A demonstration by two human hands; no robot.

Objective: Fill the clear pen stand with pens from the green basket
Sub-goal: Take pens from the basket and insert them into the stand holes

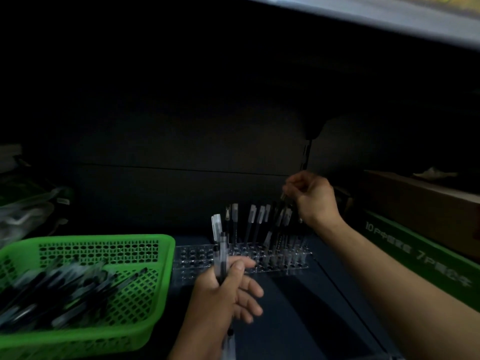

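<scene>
A green basket (166, 245) at lower left holds several dark pens (65, 289) in a heap. To its right lies the clear pen stand (192, 255), a flat block of holes; several pens (253, 224) stand upright in its right half. My left hand (228, 294) is in front of the stand and grips a few pens (220, 245) upright between thumb and fingers. Above the stand's right end, my right hand (311, 196) pinches the top of a dark pen (279, 214) that slants down toward the stand.
The scene is a dark shelf with a black back wall. A green printed box (415, 250) with a brown cardboard box (420, 203) on it lies at the right. Plastic-wrapped goods (26, 209) sit at the far left. A shelf edge (389, 14) runs overhead.
</scene>
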